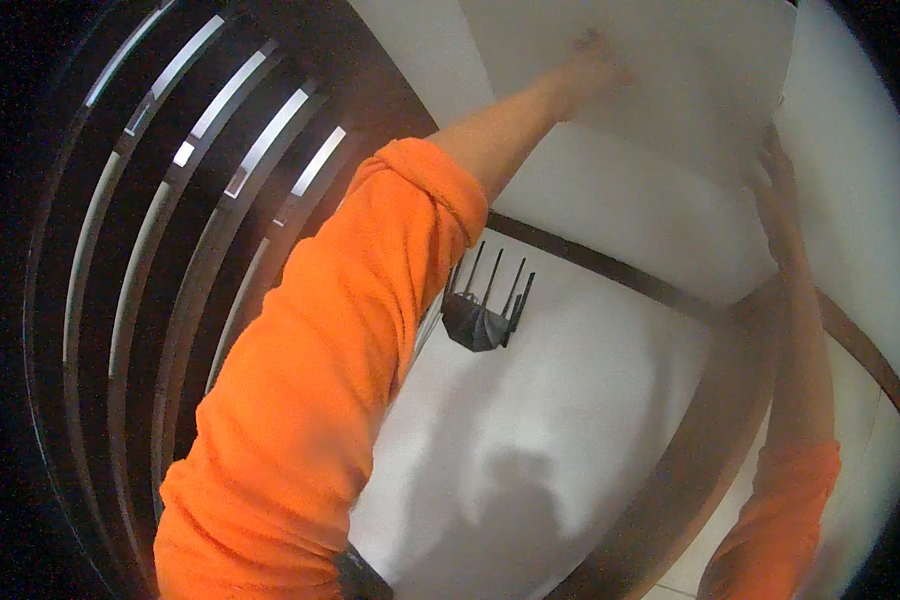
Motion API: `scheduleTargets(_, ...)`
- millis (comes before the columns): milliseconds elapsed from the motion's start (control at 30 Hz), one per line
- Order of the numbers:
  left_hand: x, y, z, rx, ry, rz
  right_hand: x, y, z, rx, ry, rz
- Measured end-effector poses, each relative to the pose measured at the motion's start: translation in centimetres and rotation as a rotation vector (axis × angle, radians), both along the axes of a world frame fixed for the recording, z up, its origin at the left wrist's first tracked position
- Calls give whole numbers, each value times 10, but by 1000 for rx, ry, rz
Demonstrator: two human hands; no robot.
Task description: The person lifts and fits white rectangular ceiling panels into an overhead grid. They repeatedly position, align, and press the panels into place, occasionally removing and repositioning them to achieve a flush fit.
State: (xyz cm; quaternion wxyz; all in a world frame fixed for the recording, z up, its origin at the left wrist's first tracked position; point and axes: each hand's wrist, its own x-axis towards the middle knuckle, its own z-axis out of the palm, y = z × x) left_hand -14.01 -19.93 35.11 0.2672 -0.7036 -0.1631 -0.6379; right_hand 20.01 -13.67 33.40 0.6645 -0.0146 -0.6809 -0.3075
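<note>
My left arm in a rolled orange sleeve stretches up toward the pale surface [680, 110] at the top. At its end, my left hand [595, 72] is smeared and dim, so its fingers cannot be made out. A small dark spot shows by the fingertips, too blurred to name. On the right, my right hand [778, 190] is raised beside the same pale surface, near its right edge. Its fingers look stretched out, with nothing visible in them. Whether either hand touches the surface is unclear.
A black router [478, 322] with several antennas is on the white wall [570, 380] below my left forearm. Dark slats [140, 240] with light gaps curve along the left. A brown beam [685, 450] runs beside my right arm. Shadows fall on the wall.
</note>
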Motion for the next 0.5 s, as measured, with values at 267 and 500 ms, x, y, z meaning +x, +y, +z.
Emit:
scheduleTargets(267,17,5,9,-56,-55,-62,21,29,13,69,-4,-84)
scheduleTargets(500,43,-14,-26,-130,-96,-75,27,33,14,23,-26,6)
